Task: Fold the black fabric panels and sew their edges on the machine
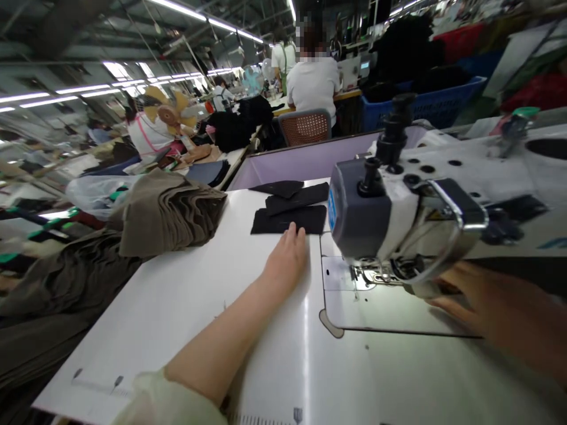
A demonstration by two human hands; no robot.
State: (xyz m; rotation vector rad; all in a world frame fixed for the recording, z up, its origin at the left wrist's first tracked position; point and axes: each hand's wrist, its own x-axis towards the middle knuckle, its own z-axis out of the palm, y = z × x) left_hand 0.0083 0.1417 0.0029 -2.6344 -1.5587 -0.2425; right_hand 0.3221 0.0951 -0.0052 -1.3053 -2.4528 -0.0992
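Note:
My left hand (pixel 287 255) reaches across the white sewing table (pixel 186 295), fingers stretched flat, with the fingertips on the near edge of a small black fabric piece (pixel 287 221). Two more black pieces (pixel 297 198) lie just behind it. My right hand (pixel 496 307) rests on the table to the right of the needle plate (pixel 381 298), partly under the sewing machine head (pixel 398 218); its fingers lie spread and hold nothing.
A stack of brown fabric (pixel 168 212) lies at the table's left, with darker cloth (pixel 57 283) hanging beside it. A person in a white shirt (pixel 313 82) sits ahead on a chair. Blue bins (pixel 425 103) with dark cloth stand at the back right.

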